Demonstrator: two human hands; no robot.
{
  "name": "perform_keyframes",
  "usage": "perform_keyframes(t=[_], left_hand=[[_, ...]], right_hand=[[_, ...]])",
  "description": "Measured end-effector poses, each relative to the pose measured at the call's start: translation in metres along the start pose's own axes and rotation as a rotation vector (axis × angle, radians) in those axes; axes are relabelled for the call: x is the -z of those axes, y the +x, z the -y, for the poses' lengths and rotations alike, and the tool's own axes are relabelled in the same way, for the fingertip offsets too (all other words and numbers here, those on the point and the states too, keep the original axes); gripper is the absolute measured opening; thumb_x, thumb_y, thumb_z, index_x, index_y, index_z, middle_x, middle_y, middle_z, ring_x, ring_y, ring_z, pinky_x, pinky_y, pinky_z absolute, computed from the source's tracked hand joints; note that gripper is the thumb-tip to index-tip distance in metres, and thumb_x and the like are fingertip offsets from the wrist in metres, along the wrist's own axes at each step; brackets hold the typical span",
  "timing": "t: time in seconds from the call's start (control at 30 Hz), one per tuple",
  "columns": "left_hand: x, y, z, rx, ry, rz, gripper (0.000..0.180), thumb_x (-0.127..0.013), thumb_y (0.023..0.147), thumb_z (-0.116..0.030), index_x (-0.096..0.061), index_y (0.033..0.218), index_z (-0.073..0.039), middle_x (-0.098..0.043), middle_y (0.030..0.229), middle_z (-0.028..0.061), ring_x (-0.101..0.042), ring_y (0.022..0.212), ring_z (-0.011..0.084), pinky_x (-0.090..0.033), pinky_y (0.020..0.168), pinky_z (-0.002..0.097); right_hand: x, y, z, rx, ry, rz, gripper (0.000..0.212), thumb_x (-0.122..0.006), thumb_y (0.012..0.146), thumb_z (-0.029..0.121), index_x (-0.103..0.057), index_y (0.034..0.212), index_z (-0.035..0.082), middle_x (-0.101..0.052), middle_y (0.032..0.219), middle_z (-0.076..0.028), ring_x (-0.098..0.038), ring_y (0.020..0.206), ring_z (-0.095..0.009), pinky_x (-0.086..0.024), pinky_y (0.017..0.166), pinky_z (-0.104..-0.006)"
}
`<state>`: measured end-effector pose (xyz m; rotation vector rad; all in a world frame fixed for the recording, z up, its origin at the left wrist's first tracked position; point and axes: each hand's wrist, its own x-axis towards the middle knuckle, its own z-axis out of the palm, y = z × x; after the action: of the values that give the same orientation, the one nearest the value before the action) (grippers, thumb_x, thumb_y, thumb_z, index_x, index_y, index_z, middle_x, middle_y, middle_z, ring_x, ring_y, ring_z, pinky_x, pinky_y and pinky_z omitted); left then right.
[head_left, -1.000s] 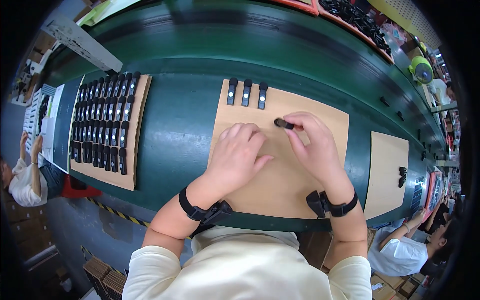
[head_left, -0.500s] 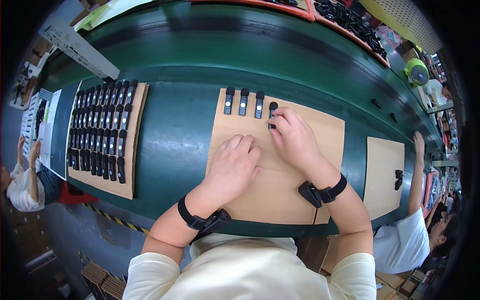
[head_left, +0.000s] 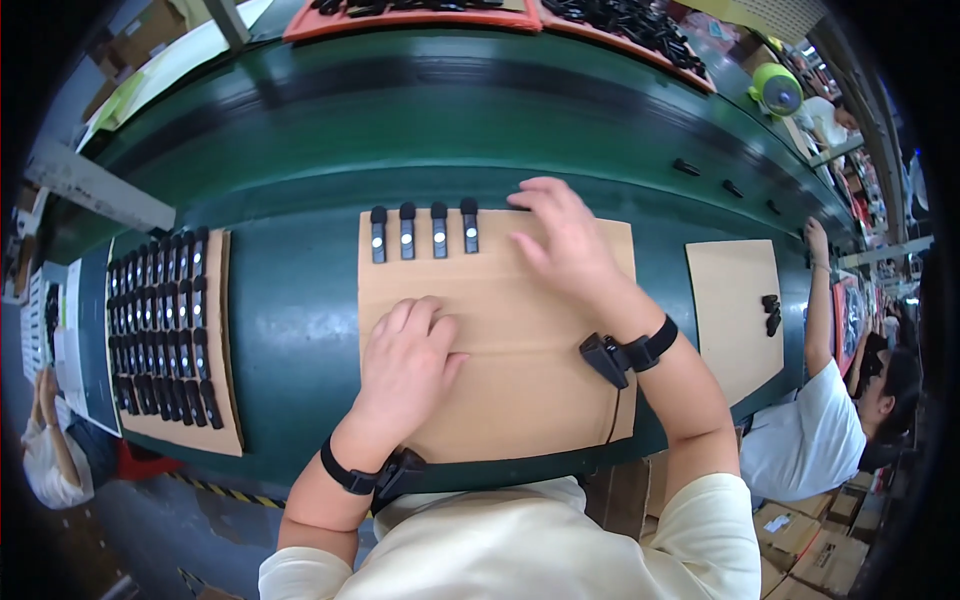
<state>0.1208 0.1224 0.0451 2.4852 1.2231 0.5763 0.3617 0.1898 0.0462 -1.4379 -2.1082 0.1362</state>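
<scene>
Green counter (head_left: 290, 330) stretches across a workshop, carrying a tan cardboard sheet (head_left: 500, 400). Nearest, the left hand (head_left: 405, 355) rests on it, fingers loosely bent and slightly spread; nothing shows in its grasp, though the palm is hidden. Farther off, the right hand (head_left: 570, 240) is at the sheet's far edge, thumb well apart from the fingers; a dark sliver (head_left: 517, 204) by the fingertips is too covered to identify. That hand has just released the fourth black device (head_left: 471, 227), which now lies beside three matching devices (head_left: 408, 232), making the row four. Beyond are loose black pieces (head_left: 733, 188), then red trays (head_left: 420, 26).
</scene>
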Motion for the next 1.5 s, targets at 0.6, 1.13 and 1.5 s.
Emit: perform_keyframes(t=[0.6,1.13,1.5], left_hand=[[0.001,0.005,0.001,0.004,-0.019,-0.022,0.030,-0.076,0.072,-0.015,-0.063,0.098,-0.008,-0.059,0.110,0.0099,-0.055,0.105,0.0295,-0.044,0.090,0.0417],[0.025,-0.010,-0.015,0.094,-0.856,-0.100,0.038,-0.079,0.075,-0.013,-0.065,0.109,-0.006,-0.066,0.109,0.0097,-0.062,0.101,0.0255,-0.044,0.100,0.0436],[0.029,-0.010,-0.006,-0.278,-0.614,-0.275,0.032,-0.078,0.070,-0.005,-0.067,0.100,-0.004,-0.068,0.090,0.0082,-0.065,0.081,0.0239,-0.046,0.099,0.0468]], right_hand=[[0.087,-0.017,-0.264,-0.570,-0.188,-0.035,0.031,-0.062,0.090,0.013,-0.057,0.120,0.007,-0.067,0.103,-0.009,-0.064,0.092,-0.028,-0.051,0.083,-0.0376],[0.024,-0.078,0.107,-0.169,0.711,-0.025,0.024,-0.066,0.084,-0.002,-0.062,0.108,-0.001,-0.062,0.100,-0.009,-0.060,0.086,-0.018,-0.049,0.079,-0.0293],[0.027,-0.087,0.117,0.007,0.555,-0.127,0.029,-0.070,0.078,-0.004,-0.061,0.106,-0.002,-0.064,0.093,-0.014,-0.061,0.084,-0.024,-0.049,0.074,-0.0310]])
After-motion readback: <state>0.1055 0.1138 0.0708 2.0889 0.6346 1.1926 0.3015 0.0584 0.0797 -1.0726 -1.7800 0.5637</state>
